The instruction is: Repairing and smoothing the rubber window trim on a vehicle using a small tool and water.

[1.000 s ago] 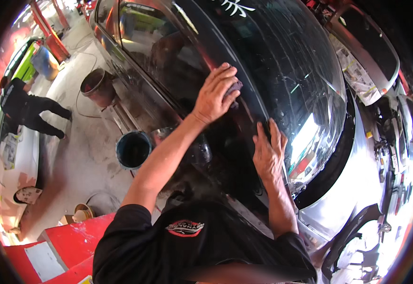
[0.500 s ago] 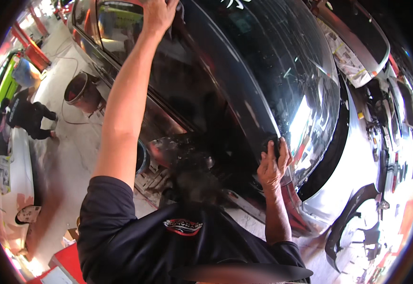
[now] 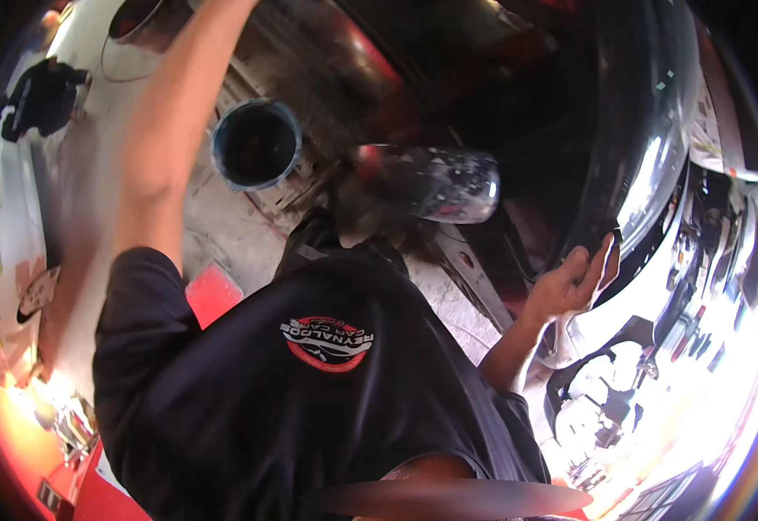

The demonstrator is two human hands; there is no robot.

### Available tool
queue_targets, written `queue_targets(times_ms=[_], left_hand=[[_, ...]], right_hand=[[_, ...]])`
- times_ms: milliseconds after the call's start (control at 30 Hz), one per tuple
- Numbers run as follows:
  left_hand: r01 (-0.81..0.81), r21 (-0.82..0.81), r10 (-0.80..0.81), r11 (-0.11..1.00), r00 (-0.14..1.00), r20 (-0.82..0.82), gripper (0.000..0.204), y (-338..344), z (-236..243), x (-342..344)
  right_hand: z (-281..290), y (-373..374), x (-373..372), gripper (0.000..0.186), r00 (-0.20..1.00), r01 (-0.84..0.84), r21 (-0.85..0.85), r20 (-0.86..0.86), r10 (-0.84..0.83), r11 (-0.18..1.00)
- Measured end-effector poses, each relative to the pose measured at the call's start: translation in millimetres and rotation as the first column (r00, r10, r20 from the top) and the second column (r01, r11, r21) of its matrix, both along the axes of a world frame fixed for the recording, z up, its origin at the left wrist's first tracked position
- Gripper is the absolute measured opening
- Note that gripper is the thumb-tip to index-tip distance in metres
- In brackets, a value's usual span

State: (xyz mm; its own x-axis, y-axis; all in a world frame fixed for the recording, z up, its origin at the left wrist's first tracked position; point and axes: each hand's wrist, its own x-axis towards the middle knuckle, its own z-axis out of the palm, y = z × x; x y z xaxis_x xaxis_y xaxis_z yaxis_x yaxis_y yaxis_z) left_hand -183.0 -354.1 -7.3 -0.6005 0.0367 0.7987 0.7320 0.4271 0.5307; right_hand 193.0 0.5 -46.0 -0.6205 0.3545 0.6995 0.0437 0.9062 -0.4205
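At the right, beside the lower end of the curved glass, the right hand is loosely open, thumb apart from the partly straight fingers, with the fingertips at the dark edge of the car; whether they touch or press on it is hard to tell. The left arm reaches up and out past the top edge, so the left hand is out of view, and its grip and anything in it cannot be told. The dark, shiny car fills the upper middle and right, and the glass bends along its right side with bright reflections. Below the dark bodywork, near the middle, sits a glossy rounded piece with pale specks, partly blurred. Between it and the left arm, a blue-rimmed bucket stands on the grey floor, its mouth upward and dark inside. A second bucket is cut by the top edge, left of the arm. Farther left are a person in dark clothing and a pale car. The wearer's black shirt, with a round badge, fills the lower middle. Black parts lie below the right hand, against strong glare.
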Motion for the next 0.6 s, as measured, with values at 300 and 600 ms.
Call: queue_targets(times_ms=[300, 600], left_hand=[[-0.325, -0.174, 0.327, 0.930, 0.510, 0.795, 0.039, -137, -309, 185], [-0.271, -0.372, 0.460, 0.888, 0.485, 0.744, 0.014, -149, -485, 251]], right_hand=[[8, -173, -61, 0.045, 0.493, -0.803, -0.228, 0.264, 0.829, 0.551], [-124, -250, -71, 0.049, 0.107, -0.717, -0.586, 0.444, 0.890, 0.379]])
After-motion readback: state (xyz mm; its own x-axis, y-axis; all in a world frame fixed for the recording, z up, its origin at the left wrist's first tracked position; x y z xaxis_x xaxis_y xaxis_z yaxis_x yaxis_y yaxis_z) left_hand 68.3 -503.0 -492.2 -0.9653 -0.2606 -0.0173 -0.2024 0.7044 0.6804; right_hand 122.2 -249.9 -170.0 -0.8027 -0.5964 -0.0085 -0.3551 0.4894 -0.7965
